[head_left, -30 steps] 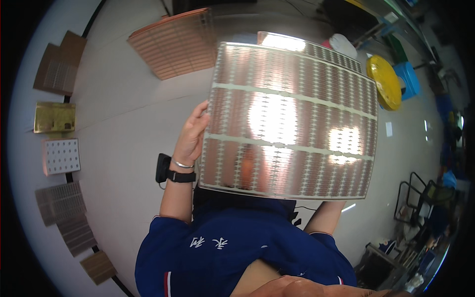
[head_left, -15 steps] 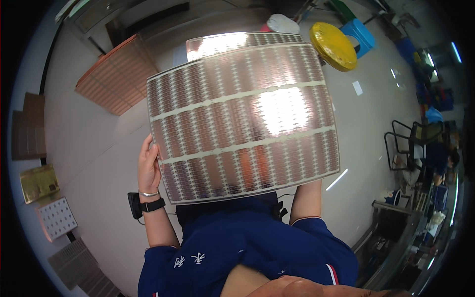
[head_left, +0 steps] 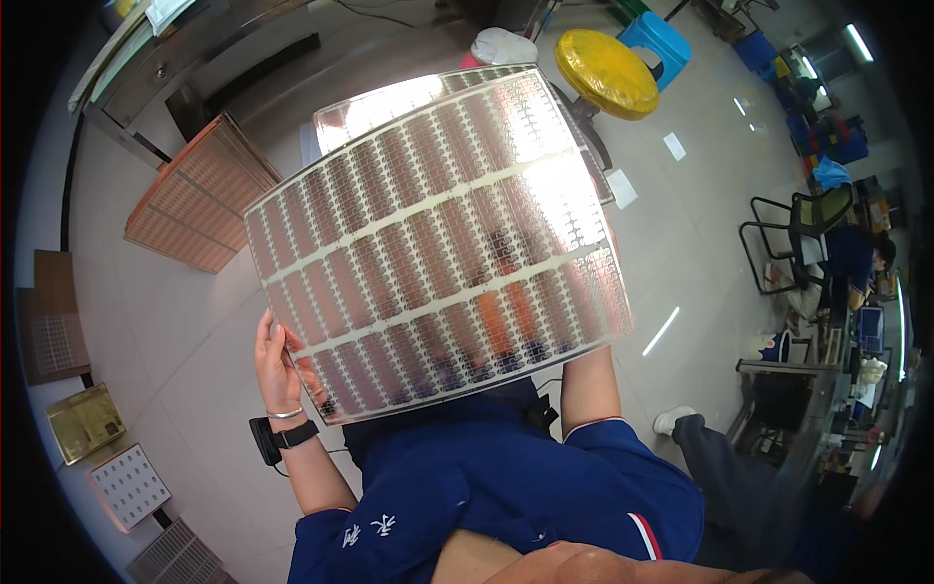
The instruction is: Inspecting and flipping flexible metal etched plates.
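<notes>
A large, thin rectangular panel [head_left: 428, 253] is held up in front of my body, tilted, its lower left corner nearest me. Copper-toned and shiny, it carries rows of small pale repeated patterns, pale bands across it and a bright glare on its right side. Closed on the panel's left edge, my left hand [head_left: 279, 362] has its fingers bent round the rim. My right forearm [head_left: 591, 384] runs up under the panel's lower right side; the panel hides that hand and its fingers. Beyond the top edge shows part of a similar panel [head_left: 375, 109].
Copper-coloured patterned panels [head_left: 199, 195] lean at the far left. A yellow-covered round stool [head_left: 605, 73] and a blue stool [head_left: 657, 47] stand far right of the panel. Boards line the left wall. A black-framed chair [head_left: 803, 229] is on the right. A person's leg [head_left: 710, 448] shows at lower right.
The panel has turned counterclockwise and shifted left, my left hand moving left and down with it. The surroundings have shifted in view. A person's leg and shoe have appeared at lower right.
</notes>
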`<state>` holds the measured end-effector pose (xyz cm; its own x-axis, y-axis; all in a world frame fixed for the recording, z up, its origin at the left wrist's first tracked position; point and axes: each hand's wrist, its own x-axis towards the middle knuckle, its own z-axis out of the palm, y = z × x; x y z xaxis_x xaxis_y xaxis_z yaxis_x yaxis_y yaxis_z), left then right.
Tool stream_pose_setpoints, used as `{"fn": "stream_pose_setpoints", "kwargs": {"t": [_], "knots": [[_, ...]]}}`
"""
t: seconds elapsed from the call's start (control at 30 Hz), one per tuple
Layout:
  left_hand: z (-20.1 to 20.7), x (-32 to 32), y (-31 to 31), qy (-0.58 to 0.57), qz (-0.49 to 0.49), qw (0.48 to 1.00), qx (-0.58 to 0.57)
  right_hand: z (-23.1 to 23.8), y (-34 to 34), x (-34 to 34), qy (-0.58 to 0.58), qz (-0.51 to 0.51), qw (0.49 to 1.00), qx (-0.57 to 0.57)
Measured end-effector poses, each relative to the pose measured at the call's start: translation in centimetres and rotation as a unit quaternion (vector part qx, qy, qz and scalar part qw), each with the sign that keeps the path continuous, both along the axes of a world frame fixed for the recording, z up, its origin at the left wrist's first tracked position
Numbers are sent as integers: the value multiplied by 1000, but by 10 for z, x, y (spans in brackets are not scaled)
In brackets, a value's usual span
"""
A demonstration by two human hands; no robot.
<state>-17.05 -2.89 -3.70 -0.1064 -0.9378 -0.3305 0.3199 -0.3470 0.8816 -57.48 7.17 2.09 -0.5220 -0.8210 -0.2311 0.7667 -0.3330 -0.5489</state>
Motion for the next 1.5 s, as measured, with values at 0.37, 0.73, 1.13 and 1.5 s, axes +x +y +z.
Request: {"fn": "stream_pose_setpoints", "kwargs": {"t": [0.37,0.73,1.13,1.5], "knots": [[-5,8,1,-39,120,992,-24,11,-3,-5,202,51,977,36],[18,10,3,10,174,984,-44,15,9,-28,304,167,936,58],[48,-9,3,94,70,990,-83,-4,20,-47,377,48,910,167],[84,-20,0,108,58,977,-175,11,20,-47,383,-49,919,80]]}}
